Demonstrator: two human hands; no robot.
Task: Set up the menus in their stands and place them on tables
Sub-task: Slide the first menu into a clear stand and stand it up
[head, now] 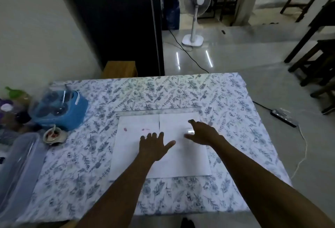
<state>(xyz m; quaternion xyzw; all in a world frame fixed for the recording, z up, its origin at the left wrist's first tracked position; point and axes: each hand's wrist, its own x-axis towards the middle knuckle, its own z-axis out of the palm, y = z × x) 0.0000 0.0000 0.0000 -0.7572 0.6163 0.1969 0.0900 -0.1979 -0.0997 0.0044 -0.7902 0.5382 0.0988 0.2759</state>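
Here, near the middle of the table (226,100), a clear menu stand (159,111) lies flat over white sheets (130,148). Our left hand (154,148) presses down, fingers spread; our right hand (203,133) hovers open, clamped on nothing. We judge the stand stiff, slick and light, best lifted by its edges. No writing is legible.

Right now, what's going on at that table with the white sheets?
A person leans over the floral-cloth table with both hands on the white menu sheets, which lie flat, side by side, under what looks like a clear stand panel. The left hand rests palm down, fingers spread; the right hand is open, reaching across the right sheet. Nothing is lifted or standing upright.
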